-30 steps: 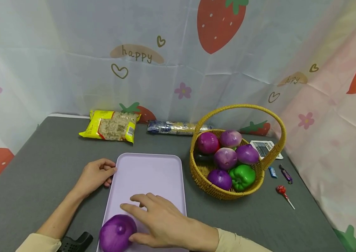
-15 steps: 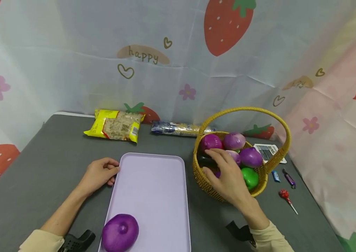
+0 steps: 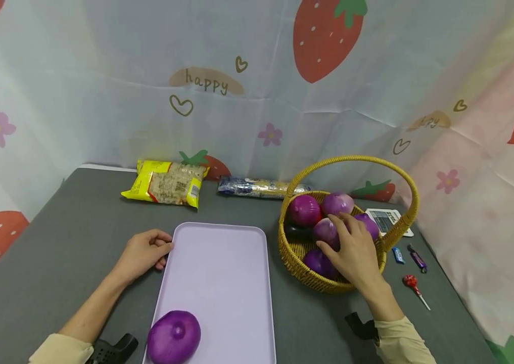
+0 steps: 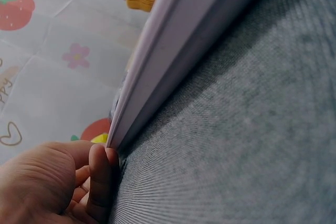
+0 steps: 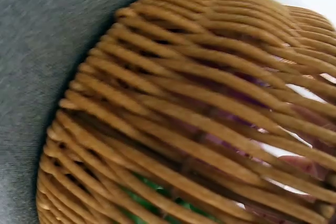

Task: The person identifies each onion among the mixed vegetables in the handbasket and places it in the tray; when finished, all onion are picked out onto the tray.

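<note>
My left hand (image 3: 145,253) pinches the left rim of a pale lilac tray (image 3: 220,273) between thumb and fingers; the left wrist view shows the fingertips at the tray's edge. A large purple onion (image 3: 174,336) lies in the tray's near left corner. My right hand (image 3: 354,250) reaches into a yellow wicker basket (image 3: 299,265), thumb and fingers spread over a pale purple onion (image 3: 326,232). Around it sit other purple onions (image 3: 304,210) and a dark eggplant (image 3: 297,232). The hand hides the green bell pepper in the head view; green shows through the weave in the right wrist view.
The basket's tall handle (image 3: 352,158) arches over its contents. Behind the tray lie a yellow bag (image 3: 166,183) and a long shiny packet (image 3: 257,187). To the right are a white keypad-like device (image 3: 384,220), small wrapped sweets (image 3: 417,259) and a red lollipop (image 3: 411,283).
My right hand has moved from beside the onion in the tray to the basket, then rightward within it onto a pale onion. My left hand stays at the tray's rim.
</note>
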The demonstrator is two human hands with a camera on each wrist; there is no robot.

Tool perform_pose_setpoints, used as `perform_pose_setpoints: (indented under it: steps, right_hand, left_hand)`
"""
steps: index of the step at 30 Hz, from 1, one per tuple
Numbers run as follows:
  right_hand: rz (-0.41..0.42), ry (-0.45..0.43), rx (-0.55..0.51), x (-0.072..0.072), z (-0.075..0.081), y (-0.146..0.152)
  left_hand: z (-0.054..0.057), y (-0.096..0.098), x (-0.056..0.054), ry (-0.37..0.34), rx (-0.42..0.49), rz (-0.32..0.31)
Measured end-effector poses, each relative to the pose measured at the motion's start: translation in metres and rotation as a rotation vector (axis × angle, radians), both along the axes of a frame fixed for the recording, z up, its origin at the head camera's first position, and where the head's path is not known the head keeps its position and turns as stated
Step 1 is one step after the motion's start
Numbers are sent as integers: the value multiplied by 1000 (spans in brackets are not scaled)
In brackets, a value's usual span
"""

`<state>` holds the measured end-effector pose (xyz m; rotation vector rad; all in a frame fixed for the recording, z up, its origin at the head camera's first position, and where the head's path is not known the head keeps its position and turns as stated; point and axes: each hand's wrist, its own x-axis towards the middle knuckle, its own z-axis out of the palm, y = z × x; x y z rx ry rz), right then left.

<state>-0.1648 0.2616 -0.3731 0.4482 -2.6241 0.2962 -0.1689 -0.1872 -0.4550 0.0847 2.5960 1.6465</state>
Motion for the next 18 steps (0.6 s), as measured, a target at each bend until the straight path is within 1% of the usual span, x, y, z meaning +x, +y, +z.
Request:
perform_pose_setpoints:
  steps: [3, 5, 7, 12, 15, 18]
  right_hand:
    - [-29, -40, 46, -2, -3, 0]
    - [-37, -44, 59, -3, -4, -1]
    - [-39, -27, 60, -4, -5, -1]
    - [-44, 49, 59, -3, -8, -1]
    - [-51, 62, 53, -2, -9, -2]
    - [-58, 51, 45, -1, -8, -2]
  left_hand:
    - [-1, 0, 1, 4, 1, 1]
    - [-1, 0, 1, 5, 5, 5]
    - [0, -1, 1, 8, 10, 2]
    - [1, 0, 2, 1, 18, -5]
    - [0, 1, 2, 2, 22, -7]
    - [-1, 1, 0, 7, 25, -5]
